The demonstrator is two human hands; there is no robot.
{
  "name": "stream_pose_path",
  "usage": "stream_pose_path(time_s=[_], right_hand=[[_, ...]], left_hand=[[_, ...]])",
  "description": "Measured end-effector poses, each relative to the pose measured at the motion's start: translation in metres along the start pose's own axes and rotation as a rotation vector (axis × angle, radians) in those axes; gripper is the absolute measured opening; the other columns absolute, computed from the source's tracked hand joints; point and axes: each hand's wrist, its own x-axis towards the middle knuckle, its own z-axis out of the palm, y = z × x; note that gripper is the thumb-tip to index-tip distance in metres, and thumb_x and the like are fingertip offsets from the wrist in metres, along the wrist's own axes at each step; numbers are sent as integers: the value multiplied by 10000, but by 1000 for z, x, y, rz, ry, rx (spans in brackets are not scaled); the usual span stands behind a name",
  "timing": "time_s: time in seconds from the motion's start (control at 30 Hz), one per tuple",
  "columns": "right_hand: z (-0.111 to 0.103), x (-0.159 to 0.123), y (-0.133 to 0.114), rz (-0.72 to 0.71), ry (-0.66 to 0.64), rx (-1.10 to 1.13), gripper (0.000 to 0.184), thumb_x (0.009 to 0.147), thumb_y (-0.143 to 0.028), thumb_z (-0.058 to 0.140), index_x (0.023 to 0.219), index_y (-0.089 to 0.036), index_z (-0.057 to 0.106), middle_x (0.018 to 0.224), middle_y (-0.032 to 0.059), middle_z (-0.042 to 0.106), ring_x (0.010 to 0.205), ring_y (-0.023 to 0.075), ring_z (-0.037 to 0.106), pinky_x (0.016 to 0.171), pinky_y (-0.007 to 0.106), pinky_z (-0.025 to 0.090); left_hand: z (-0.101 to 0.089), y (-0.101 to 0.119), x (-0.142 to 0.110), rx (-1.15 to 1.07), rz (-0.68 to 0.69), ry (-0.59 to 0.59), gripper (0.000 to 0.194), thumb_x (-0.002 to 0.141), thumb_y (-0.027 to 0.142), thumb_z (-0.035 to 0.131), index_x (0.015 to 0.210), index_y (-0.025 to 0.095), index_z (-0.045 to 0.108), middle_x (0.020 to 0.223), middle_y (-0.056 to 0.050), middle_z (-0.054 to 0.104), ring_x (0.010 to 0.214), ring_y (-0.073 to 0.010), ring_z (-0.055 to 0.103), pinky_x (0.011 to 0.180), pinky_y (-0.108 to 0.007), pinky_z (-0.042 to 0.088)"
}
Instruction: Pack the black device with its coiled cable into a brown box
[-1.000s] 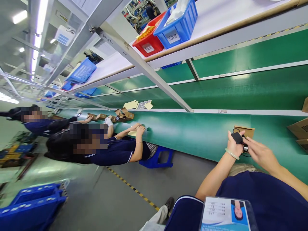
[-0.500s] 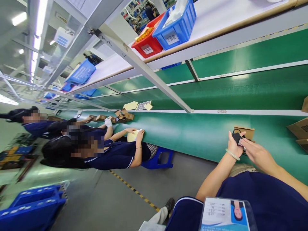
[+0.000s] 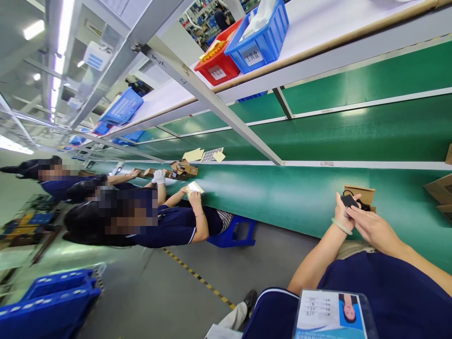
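Observation:
My left hand (image 3: 342, 215), with a pale bangle on its wrist, is closed round a small black device (image 3: 349, 201) that has a black cable looping from it. My right hand (image 3: 370, 228) comes in from the right, its fingertips pressed together on the lower side of the same device. Both hands hover just above the near edge of the green conveyor belt (image 3: 282, 193). Right behind the device a small open brown carton (image 3: 360, 192) lies on the belt. My dark blue shirt and a badge (image 3: 332, 313) fill the lower right.
Co-workers in dark blue (image 3: 165, 223) sit further along the belt with small cartons (image 3: 183, 168) and paper sheets. More brown boxes (image 3: 439, 188) lie at the right edge. Red (image 3: 219, 63) and blue bins (image 3: 259, 42) stand on the shelf above. Blue crates (image 3: 49, 301) sit on the floor.
My right fingers have closed in over the black device, hiding a small silver part seen earlier. The nearest co-worker has lifted a pale sheet off the belt.

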Motion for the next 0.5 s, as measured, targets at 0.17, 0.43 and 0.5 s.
stream_pose_path(time_s=[0.17, 0.43, 0.5], right_hand=[[-20, 13, 14, 350, 75, 432, 379, 918, -373, 418, 1189, -214, 630, 1060, 52, 684, 986, 239, 637, 866, 388, 537], [-3, -1, 6, 39, 0, 26, 356, 898, -274, 438, 1197, -238, 628, 1284, 58, 554, 1199, 267, 501, 1005, 459, 427], [-3, 4, 9, 139, -43, 129, 348, 902, -304, 431, 1171, -243, 644, 1231, 57, 594, 1142, 268, 550, 963, 456, 465]], left_hand=[[5, -3, 1, -85, 128, 2, 750, 897, 622, 171, 881, 55, 662, 696, -104, 587, 656, -176, 537, 660, -270, 419], [-1, 0, 2, -3, -10, -20, 853, 857, 692, 131, 950, 22, 651, 574, -55, 500, 510, -129, 433, 596, -255, 390], [-2, -2, 1, -13, -2, 8, 853, 844, 711, 155, 937, 23, 650, 574, -55, 498, 525, -134, 442, 618, -259, 401]])
